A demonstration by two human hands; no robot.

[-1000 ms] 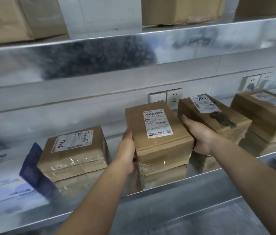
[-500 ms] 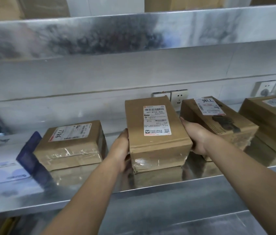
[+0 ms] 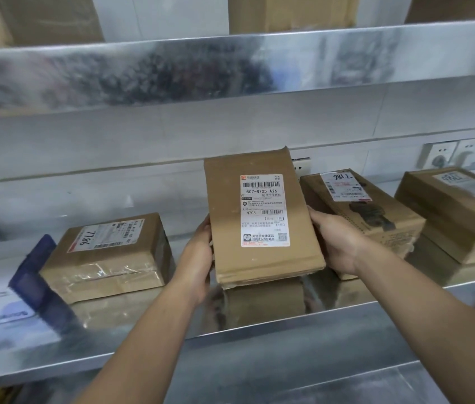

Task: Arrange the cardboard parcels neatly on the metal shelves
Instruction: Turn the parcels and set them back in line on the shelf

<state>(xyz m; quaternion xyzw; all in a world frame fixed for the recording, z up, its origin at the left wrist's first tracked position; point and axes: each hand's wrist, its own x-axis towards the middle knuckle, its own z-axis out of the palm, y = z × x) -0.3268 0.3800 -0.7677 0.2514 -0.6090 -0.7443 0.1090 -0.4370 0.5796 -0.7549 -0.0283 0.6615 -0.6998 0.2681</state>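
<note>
Shelving comes first: the middle metal shelf (image 3: 230,330) carries a row of cardboard parcels beneath the upper shelf (image 3: 230,68). The far-right parcel (image 3: 457,211) and the right parcel (image 3: 358,217) lie flat, as does the left parcel (image 3: 108,258), which sits well apart from the others. Between them the middle parcel (image 3: 259,217) is tipped up towards the camera, its near lower edge at or just above the shelf; I cannot tell which. The left hand (image 3: 198,258) grips its left side and the right hand (image 3: 335,240) grips its right side, thumb on the front face. Done well, the parcel would go down flat and slowly. It should end square to the shelf's front lip and level with its neighbours, with the right knuckles kept clear of the right parcel just beside them. Its label (image 3: 264,209) should finish face up, like the rest.
</note>
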